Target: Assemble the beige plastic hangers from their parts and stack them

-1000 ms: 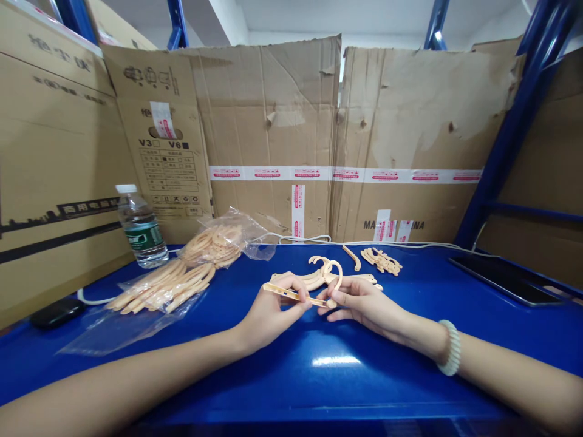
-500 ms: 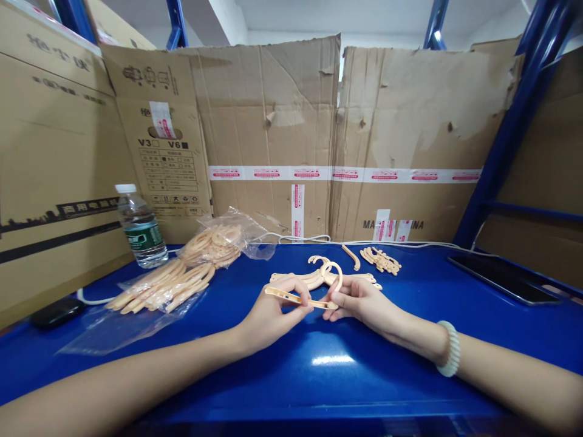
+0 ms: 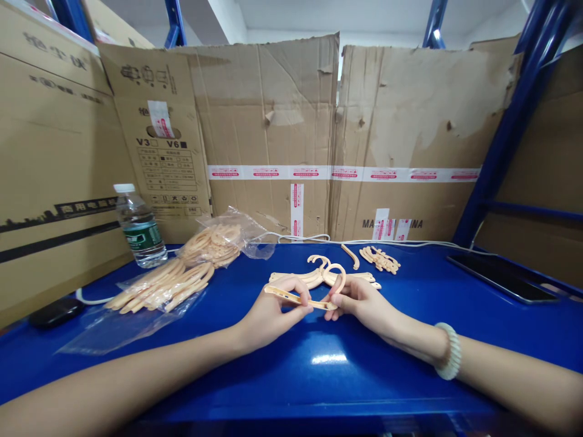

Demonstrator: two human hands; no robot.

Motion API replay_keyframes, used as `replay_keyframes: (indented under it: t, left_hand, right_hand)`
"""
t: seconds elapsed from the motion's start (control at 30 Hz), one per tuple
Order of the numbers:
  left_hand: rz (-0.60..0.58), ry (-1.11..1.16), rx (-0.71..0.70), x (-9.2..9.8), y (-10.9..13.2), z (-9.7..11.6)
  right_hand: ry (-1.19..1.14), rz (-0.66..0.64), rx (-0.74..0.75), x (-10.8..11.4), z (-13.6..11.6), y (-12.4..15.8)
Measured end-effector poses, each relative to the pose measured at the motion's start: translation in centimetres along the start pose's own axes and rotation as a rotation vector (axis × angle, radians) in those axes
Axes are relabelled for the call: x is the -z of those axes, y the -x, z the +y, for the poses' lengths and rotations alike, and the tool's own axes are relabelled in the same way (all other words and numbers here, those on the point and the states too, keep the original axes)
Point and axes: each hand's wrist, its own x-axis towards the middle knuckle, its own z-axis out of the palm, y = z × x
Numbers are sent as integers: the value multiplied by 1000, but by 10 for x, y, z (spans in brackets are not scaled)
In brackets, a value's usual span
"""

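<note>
Plastic bags (image 3: pixel 152 295) on the blue table (image 3: pixel 319 370) hold peach hanger parts (image 3: pixel 169 282), beside a water bottle (image 3: pixel 139 227). Both grips pinch one hanger (image 3: pixel 298 298) just above the table: left hand (image 3: pixel 272 314) on its arm, right hand (image 3: pixel 365 303) at the hook, more hangers (image 3: pixel 314 278) lying just behind.

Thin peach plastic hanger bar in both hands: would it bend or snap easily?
Probably light and fairly stiff: the thin peach plastic hanger bar spans straight between left hand and right hand. So slender, it might snap if forced. Flat, so unlikely to roll.
</note>
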Motion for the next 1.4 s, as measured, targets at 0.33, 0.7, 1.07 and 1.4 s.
replay_keyframes:
  t: [0.33, 0.7, 1.07, 1.4]
  left_hand:
    - [-23, 48, 56, -1, 0, 0]
    - [81, 245, 214, -6, -3, -8]
    - [-68, 410, 269, -10, -2, -11]
    - [58, 555, 489, -6, -9, -9]
  right_hand:
    - [131, 58, 42, -1, 0, 0]
    - [254, 39, 136, 0, -6, 0]
    - [21, -67, 7, -8, -2, -1]
    - [319, 141, 167, 46, -27, -19]
